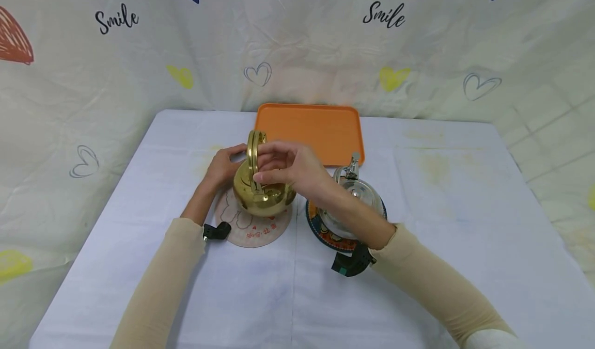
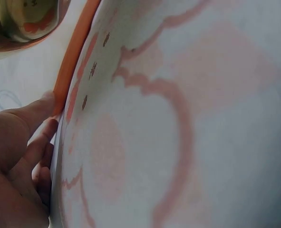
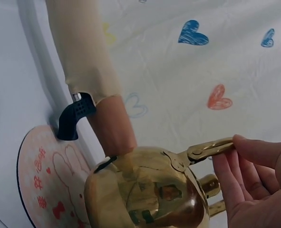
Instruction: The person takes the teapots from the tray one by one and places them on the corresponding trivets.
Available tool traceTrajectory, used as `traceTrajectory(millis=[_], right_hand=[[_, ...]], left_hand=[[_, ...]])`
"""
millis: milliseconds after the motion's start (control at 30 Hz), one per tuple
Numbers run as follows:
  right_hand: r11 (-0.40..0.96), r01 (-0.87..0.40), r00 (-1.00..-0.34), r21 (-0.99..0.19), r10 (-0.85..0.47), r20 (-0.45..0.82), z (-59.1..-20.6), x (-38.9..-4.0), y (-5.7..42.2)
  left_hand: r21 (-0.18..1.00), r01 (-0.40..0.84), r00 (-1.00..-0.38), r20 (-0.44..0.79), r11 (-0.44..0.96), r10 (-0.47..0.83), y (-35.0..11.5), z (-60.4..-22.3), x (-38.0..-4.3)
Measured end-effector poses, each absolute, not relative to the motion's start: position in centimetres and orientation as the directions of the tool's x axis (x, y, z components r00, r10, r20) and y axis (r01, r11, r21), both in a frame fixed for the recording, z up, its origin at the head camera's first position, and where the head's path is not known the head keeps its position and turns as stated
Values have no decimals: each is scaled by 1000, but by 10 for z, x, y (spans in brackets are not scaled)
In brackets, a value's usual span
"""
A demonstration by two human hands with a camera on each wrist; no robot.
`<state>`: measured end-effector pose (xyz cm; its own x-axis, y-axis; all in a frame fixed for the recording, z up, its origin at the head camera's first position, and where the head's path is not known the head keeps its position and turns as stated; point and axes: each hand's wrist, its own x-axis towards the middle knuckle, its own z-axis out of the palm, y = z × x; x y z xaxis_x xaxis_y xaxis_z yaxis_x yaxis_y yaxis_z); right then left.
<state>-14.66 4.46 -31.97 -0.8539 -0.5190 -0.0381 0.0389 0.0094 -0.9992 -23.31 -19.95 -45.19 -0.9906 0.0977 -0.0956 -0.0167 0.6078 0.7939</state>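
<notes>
A shiny gold kettle (image 1: 262,207) hangs over the back part of a round pink mat (image 1: 257,238) with rabbit drawings. My right hand (image 1: 304,168) pinches its upright handle between thumb and fingers; the grip shows closely in the right wrist view, where the lid knob (image 3: 209,184) also appears. On the kettle's far left side is my left hand (image 1: 220,171), its fingers reaching loosely toward the body; whether they touch it I cannot tell. In the left wrist view a gap separates the kettle (image 2: 38,28) from the mat.
To the right, a silver kettle (image 1: 369,196) stands on a dark patterned round mat (image 1: 325,235), partly under my right forearm. An orange tray (image 1: 307,132) lies at the table's back edge. A white cloth (image 1: 260,292) covers the table, with a printed curtain behind.
</notes>
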Motion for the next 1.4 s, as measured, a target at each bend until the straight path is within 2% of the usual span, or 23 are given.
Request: traceTrajectory(millis=[833,1400], right_hand=[[-67,84,-834,-994,-551,-33,-337,-134,34],[-90,106,-847,-990,-531,-42,-347,-126,28]], left_hand=[[809,-8,-988,-95,588,118,-200,-452,-233],[801,12,-989,-77,598,122,-201,-455,-232]])
